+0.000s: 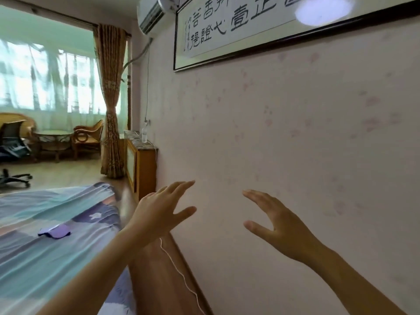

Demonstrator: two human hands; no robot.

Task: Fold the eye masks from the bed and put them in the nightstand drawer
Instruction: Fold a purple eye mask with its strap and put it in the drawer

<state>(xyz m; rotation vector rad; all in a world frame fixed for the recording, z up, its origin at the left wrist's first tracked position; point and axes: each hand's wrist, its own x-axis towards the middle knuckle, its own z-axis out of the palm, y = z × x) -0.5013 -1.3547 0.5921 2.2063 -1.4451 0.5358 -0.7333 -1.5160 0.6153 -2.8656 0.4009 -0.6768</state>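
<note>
Inspector: Both your forearms fill the near view. Your left hand [159, 210] and right hand [277, 220] are raised before the pink wall [295, 133], fingers straight and spread, palms facing each other, holding nothing.

Operator: Which step am I on?

Inspector: By my judgement, the pick-up has not begun. One purple eye mask [54, 231] lies on the striped bedsheet [45, 269], well apart from your left hand and off to your left. No drawer is visible; a wooden cabinet [145, 169] stands against the wall beyond the bed.

Operator: What does the next move call for?

Inspector: Likely a turn left and a reach down to the mask, then a fold on the sheet.

Operator: Condition of the mask?

Inspector: Lying rumpled, with a paler strip showing at its upper edge. It is too blurred to tell whether it is folded.
</note>
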